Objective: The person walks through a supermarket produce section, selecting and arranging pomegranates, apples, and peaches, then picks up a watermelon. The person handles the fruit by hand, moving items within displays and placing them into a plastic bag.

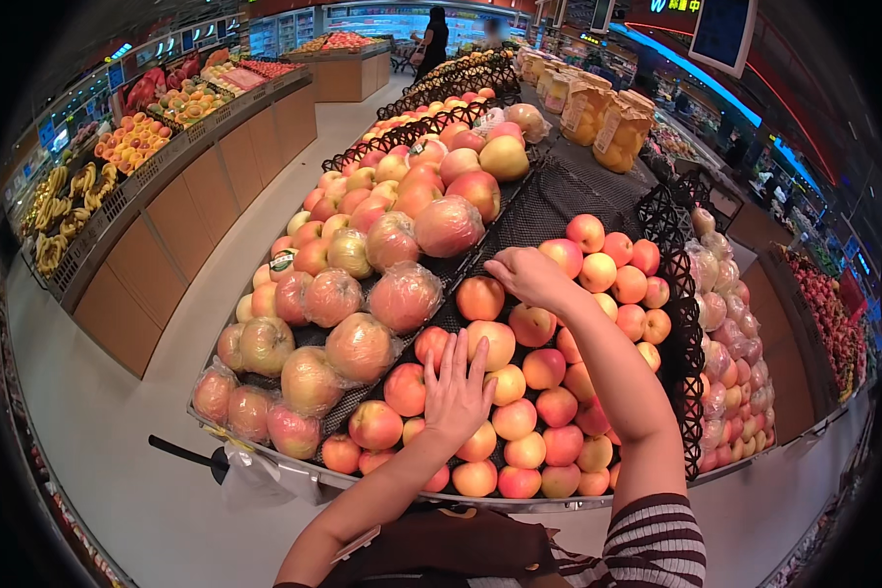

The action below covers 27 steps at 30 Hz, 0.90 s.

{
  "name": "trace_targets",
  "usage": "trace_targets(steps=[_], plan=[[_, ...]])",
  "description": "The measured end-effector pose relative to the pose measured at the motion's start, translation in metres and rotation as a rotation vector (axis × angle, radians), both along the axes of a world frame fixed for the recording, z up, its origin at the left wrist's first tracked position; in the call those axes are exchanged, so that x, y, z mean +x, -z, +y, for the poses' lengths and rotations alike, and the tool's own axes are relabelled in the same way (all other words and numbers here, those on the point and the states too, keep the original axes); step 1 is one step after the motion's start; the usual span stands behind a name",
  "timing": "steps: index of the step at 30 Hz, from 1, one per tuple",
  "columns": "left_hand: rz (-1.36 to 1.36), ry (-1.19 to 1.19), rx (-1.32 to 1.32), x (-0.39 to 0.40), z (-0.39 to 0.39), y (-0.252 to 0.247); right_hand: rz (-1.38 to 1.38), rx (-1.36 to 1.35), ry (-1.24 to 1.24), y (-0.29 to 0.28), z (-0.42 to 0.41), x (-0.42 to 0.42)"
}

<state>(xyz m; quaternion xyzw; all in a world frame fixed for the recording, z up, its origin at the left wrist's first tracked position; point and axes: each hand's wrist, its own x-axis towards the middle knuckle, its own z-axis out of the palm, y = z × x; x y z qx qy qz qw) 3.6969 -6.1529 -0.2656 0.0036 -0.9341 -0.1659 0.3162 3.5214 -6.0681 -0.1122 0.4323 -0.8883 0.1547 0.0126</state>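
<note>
My left hand (456, 389) lies with fingers spread on the unwrapped apples, its fingertips resting at a yellow-pink apple (492, 345). Further back, my right hand (525, 273) is bent, its fingertips pointing down beside an orange-red apple (480, 298); whether something is under its fingers cannot be seen. Loose apples (544, 368) lie in rows on black mesh matting (558, 192) around both hands. Left of a dark divider sit larger apples in clear film (359, 347). More unwrapped apples (597, 272) are stacked to the right of my right hand.
Jars of yellow fruit (622, 132) stand at the back of the display. A black lattice divider (680, 294) borders wrapped fruit (720, 331) on the right. Clear plastic bags (253, 478) hang at the front left edge. Across the aisle is another fruit stand (191, 180). A person (434, 44) stands far back.
</note>
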Motion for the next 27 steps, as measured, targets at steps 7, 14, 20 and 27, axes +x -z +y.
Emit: trace_targets(steps=[7, 14, 20, 27], plan=[[0.020, -0.003, 0.024, 0.003, 0.003, -0.001, 0.164, -0.050, 0.159, 0.041, 0.077, 0.049], [0.068, -0.039, -0.049, 0.003, 0.005, -0.005, 0.272, -0.011, 0.049, 0.053, 0.089, 0.043], [0.096, -0.032, 0.010, 0.001, 0.003, 0.002, 0.076, 0.238, 0.031, 0.021, 0.071, 0.031], [0.031, 0.023, -0.066, 0.006, 0.003, -0.007, 0.267, -0.207, 0.150, 0.078, 0.098, 0.073]])
